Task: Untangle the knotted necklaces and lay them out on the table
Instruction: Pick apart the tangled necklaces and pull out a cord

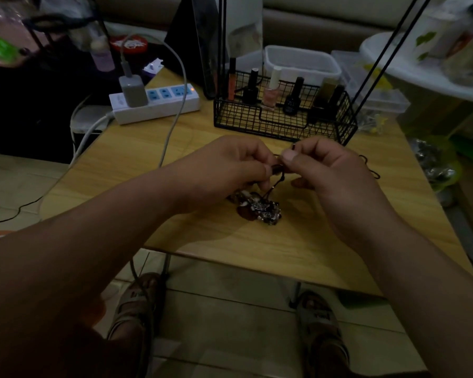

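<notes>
Both hands, left (230,165) and right (322,170), pinch a cord above the tangled necklaces (260,208).

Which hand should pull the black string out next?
Probably the right hand: its fingertips pinch the thin black cord, whose loose end trails right. The left hand steadies the brown beaded tangle.

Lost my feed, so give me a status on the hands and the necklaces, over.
Left hand and right hand both pinching black cord above table. Beaded tangle on the table, not laid out. Wire basket behind, clear.
</notes>
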A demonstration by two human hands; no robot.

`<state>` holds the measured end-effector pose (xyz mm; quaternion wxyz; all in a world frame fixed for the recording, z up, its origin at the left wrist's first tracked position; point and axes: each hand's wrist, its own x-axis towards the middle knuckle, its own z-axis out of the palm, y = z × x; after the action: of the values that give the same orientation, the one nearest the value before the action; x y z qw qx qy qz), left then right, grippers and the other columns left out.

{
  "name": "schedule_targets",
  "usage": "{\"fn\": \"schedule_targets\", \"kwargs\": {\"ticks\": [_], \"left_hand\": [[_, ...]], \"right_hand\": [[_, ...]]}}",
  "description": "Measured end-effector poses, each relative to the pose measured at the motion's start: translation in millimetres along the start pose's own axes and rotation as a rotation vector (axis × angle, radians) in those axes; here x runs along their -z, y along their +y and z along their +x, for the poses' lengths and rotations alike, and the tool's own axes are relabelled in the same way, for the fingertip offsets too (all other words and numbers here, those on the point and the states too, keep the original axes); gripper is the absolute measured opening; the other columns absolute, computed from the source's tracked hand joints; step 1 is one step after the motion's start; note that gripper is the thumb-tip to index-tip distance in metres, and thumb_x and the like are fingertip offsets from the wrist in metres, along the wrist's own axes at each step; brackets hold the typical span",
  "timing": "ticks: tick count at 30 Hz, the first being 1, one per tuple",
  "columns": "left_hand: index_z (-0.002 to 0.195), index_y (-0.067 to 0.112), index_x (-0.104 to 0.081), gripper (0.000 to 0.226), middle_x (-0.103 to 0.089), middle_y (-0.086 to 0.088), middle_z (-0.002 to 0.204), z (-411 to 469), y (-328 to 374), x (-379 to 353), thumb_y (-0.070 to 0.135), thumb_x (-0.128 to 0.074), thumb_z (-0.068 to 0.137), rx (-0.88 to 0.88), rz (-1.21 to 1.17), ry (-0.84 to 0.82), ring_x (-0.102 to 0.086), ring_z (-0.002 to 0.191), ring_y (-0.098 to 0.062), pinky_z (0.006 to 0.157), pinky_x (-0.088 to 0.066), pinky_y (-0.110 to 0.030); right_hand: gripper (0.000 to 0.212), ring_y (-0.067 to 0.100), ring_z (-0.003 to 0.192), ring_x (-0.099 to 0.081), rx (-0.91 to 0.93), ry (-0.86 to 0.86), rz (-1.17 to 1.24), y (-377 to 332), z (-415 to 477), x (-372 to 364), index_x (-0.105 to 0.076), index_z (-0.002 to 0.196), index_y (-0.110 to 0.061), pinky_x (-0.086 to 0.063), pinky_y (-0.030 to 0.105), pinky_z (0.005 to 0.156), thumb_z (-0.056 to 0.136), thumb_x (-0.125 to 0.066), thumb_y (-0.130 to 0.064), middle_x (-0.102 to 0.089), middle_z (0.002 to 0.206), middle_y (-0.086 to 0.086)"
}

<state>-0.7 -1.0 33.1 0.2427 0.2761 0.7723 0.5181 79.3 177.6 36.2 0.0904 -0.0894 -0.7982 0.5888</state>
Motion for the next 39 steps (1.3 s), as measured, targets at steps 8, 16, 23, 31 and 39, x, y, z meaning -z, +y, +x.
{"fn": "schedule_targets", "kwargs": {"ticks": [8,16,23,31,39], "left_hand": [[0.113,0.000,-0.063,0.013,-0.072,-0.013,0.085,-0.1,1.4,2.4,0.001,-0.059,0.101,-0.091,-0.136,-0.004,-0.056,0.074,-0.028,0.061,-0.041,-0.027],[0.107,0.012,-0.066,0.011,-0.060,-0.003,0.072,0.3,-2.5,2.2,0.007,-0.063,0.098,-0.036,0.024,-0.030,-0.052,0.065,-0.012,0.060,-0.042,-0.025],[0.107,0.024,-0.068,0.015,-0.067,0.002,0.070,3.3,-4.4,-10.0,0.014,-0.058,0.102,-0.045,0.254,0.118,-0.054,0.050,0.003,0.048,-0.038,-0.012],[0.108,0.030,-0.073,0.013,-0.070,0.007,0.099,2.5,-2.3,-6.0,0.024,-0.064,0.102,-0.046,0.191,0.144,-0.059,0.065,0.000,0.057,-0.048,-0.020],[0.122,0.036,-0.060,0.041,-0.061,0.007,0.107,1.4,-4.0,-4.0,0.011,-0.073,0.092,-0.027,0.208,0.120,-0.059,0.069,-0.003,0.060,-0.048,-0.018]], "right_hand": [[0.026,0.013,0.080,-0.073,-0.088,-0.319,0.075,-0.4,-0.5,2.5,-0.060,0.123,-0.010,-0.052,0.021,0.063,0.099,-0.054,-0.003,-0.076,0.096,0.013],[0.021,0.022,0.067,-0.064,-0.154,-0.172,0.289,-0.1,5.3,7.4,-0.062,0.105,-0.009,-0.054,0.037,0.074,0.098,-0.045,0.001,-0.053,0.062,0.000],[0.015,0.013,0.052,-0.039,-0.163,-0.178,0.292,-3.5,2.3,7.5,-0.063,0.107,-0.010,-0.043,0.027,0.049,0.099,-0.051,-0.006,-0.050,0.063,-0.002],[0.012,0.007,0.046,-0.040,-0.190,-0.138,0.017,4.4,4.5,8.8,-0.069,0.100,-0.015,-0.032,0.026,0.046,0.095,-0.063,-0.008,-0.051,0.057,-0.006],[0.010,0.013,0.062,-0.054,-0.104,-0.027,-0.301,5.8,6.0,15.9,-0.072,0.091,-0.027,-0.041,0.030,0.059,0.092,-0.069,-0.017,-0.064,0.068,-0.006]]}}
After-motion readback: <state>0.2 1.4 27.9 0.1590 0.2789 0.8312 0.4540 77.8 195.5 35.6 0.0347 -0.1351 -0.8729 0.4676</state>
